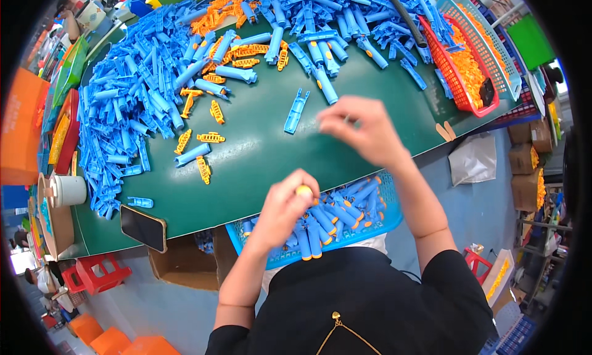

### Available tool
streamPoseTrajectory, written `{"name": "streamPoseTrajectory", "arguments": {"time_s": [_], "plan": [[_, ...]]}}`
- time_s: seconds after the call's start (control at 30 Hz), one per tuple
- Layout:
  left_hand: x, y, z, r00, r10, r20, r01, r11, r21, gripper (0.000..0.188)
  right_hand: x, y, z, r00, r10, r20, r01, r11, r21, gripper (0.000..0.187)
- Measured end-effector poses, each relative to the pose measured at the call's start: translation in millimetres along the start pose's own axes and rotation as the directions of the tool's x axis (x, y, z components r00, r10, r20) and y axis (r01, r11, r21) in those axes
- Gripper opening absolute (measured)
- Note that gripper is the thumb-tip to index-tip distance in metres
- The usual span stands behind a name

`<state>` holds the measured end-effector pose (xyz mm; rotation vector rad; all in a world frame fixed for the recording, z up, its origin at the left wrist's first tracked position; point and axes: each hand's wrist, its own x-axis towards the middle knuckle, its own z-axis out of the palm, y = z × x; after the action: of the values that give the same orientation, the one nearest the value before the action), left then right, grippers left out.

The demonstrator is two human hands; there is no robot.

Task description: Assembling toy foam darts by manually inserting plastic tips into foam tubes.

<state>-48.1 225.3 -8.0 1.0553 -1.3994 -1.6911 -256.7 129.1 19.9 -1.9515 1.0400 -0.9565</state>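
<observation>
Low over the table's front edge, my left hand (285,204) is closed around a small piece. Only its rounded yellow end (303,191) shows; the fist hides the rest. My right hand (364,130) is raised above the table to the right, fingers bent and smeared by motion, so its grip is unclear. Left of its fingertips lies an open blue half-shell (296,111). Below both hands, a light-blue basket (394,216) holds many blue handles with orange ends (314,232). Loose orange ribbed inserts (211,137) and a blue tube (193,155) lie farther left.
Blue shells (123,102) heap along the left and far sides of the green table (253,145). A red basket (453,65) of orange pieces stands far right. At the left edge are a phone (143,227) and a white cup (68,190). A cardboard box (185,262) sits below.
</observation>
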Motion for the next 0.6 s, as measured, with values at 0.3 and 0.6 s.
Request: {"name": "streamPoseTrajectory", "arguments": {"time_s": [0.3, 0.6], "plan": [[62.0, 64.0, -85.6, 0.876, 0.479, -0.045, -0.119, 0.307, 0.944, 0.016, 62.5, 28.2, -15.7, 0.999, 0.015, -0.03, -0.024, 0.95, -0.31, 0.017], [96.9, 48.0, -142.9, 0.865, 0.493, -0.093, 0.143, -0.064, 0.988, 0.025, 102.0, 60.9, -32.1, 0.994, -0.067, -0.088, 0.012, 0.858, -0.514, 0.017]]}}
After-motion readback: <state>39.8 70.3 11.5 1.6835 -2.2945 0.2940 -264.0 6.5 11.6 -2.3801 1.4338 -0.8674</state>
